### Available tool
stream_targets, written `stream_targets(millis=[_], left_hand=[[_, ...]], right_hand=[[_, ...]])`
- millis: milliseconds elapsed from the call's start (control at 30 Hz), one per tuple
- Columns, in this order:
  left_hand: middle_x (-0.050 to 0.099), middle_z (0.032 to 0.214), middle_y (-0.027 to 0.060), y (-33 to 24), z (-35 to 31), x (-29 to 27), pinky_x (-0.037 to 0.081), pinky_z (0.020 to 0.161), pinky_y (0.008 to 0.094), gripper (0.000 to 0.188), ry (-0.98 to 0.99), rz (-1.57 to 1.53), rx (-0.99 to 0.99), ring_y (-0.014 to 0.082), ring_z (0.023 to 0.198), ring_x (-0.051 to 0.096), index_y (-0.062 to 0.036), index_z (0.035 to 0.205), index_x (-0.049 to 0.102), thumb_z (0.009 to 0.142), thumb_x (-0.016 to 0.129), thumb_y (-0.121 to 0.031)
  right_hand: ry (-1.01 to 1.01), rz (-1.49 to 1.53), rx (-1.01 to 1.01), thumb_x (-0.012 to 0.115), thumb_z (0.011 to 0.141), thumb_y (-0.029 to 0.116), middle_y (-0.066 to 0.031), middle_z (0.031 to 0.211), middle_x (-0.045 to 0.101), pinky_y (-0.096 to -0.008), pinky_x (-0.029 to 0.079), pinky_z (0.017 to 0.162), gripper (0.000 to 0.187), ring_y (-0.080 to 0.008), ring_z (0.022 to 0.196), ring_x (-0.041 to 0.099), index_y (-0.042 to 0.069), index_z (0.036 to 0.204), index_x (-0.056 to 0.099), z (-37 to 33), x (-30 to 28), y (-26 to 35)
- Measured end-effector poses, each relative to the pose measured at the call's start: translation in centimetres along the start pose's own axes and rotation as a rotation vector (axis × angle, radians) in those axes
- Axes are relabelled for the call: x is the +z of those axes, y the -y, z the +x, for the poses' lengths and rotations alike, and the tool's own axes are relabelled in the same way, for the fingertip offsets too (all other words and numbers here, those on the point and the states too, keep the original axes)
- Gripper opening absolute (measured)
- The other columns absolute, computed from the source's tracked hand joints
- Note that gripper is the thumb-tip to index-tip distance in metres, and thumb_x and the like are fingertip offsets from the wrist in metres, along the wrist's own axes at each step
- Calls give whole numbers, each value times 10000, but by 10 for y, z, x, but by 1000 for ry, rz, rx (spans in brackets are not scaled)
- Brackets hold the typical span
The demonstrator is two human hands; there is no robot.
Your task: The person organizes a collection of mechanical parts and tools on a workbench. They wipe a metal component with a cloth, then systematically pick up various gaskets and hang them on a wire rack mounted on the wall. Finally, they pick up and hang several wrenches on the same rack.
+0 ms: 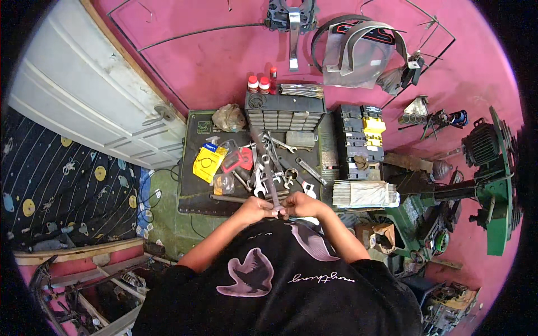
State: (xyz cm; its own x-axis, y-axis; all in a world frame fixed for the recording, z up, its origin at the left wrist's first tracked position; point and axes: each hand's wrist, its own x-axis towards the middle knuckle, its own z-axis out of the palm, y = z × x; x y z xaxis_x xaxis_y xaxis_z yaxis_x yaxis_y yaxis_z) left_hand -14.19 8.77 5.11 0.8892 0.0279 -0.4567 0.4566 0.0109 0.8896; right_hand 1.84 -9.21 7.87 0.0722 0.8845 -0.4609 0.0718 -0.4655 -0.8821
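Close to my body, my left hand (pixel 258 209) and my right hand (pixel 303 205) meet with their fingers closed around the near end of a long, brownish metal rod (pixel 270 178). A rounder, wider part of the rod shows between my fingers. From there it points away over the workbench (pixel 193 193), and its far end is blurred. Just what my fingertips pinch is partly hidden. Beyond my hands lie several wrenches (pixel 259 180) in a loose heap, with a yellow packet (pixel 209 162) and a red-edged plastic blister pack (pixel 232 161) to their left.
A drawer cabinet (pixel 286 120) carrying red-and-white bottles (pixel 253 84) stands at the bench's back. Right of it are black and yellow bins (pixel 358 140) and a bundle of thin rods (pixel 365 194). A green machine (pixel 499 224) stands far right; a white door (pixel 84 73) is at left.
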Motion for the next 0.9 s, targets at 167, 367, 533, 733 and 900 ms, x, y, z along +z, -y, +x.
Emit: stream_targets(millis=[167, 367, 533, 733, 900], left_hand=[[676, 703, 124, -57, -11, 4, 487, 615, 327, 209, -167, 363, 186, 141, 616, 601, -24, 953, 739, 794, 791, -148], [682, 780, 146, -144, -11, 1, 498, 643, 334, 271, -379, 513, 382, 142, 675, 627, -39, 1061, 731, 819, 774, -152], [690, 939, 249, -199, 27, -10, 534, 755, 389, 314, -620, 399, 647, 338, 885, 712, -3, 1119, 700, 825, 736, -107], [683, 907, 228, -299, 39, -24, 521, 745, 432, 228, -736, 444, 916, 386, 839, 665, 8, 1049, 696, 830, 672, -51], [681, 916, 231, -327, 63, -31, 524, 738, 431, 237, -752, 510, 970, 383, 848, 678, -27, 1078, 701, 846, 663, -59]], right_hand=[[-214, -393, -99, 745, 853, 150, -119, 759, 704, -341, 497, 672, 202, -203, 681, 653, 6, 984, 693, -28, -12, 63], [-610, -465, -304, 714, 838, 147, -209, 813, 670, -463, 496, 722, 241, -395, 810, 650, 17, 1040, 693, -41, -37, 115], [-898, -496, -502, 700, 850, 122, -202, 908, 697, -447, 514, 756, 255, -374, 863, 659, 12, 1081, 699, -39, -77, 160], [-1086, -403, -615, 685, 869, 73, -193, 838, 669, -403, 512, 687, 242, -340, 760, 666, 42, 1109, 698, -39, -118, 230], [-1178, -377, -597, 681, 892, 90, -186, 839, 683, -361, 512, 676, 273, -257, 718, 669, -2, 1149, 681, -31, -145, 235]])
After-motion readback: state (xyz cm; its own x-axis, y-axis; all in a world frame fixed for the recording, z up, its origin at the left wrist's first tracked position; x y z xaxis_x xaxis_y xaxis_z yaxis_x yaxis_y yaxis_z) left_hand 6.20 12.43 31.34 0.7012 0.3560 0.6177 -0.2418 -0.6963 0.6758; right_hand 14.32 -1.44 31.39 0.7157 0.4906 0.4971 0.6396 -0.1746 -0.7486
